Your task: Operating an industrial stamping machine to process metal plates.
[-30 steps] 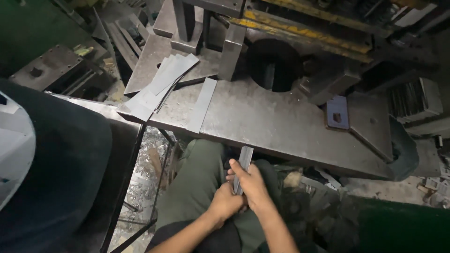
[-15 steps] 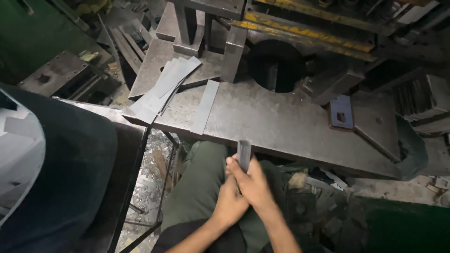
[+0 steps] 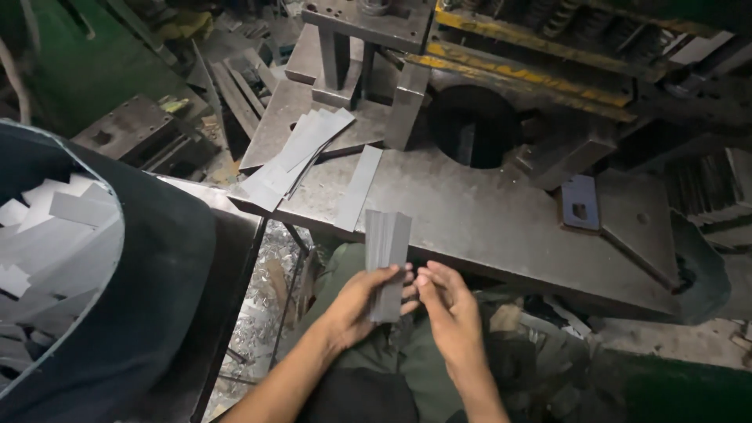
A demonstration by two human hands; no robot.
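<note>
The stack of metal strips (image 3: pixel 387 254) has risen from the lap toward the counter (image 3: pixel 486 227) edge, fanned wider; both hands moved up with it.

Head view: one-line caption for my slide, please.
Left hand holds a fanned stack of grey metal strips upright, right hand beside it, before a steel press table.
</note>
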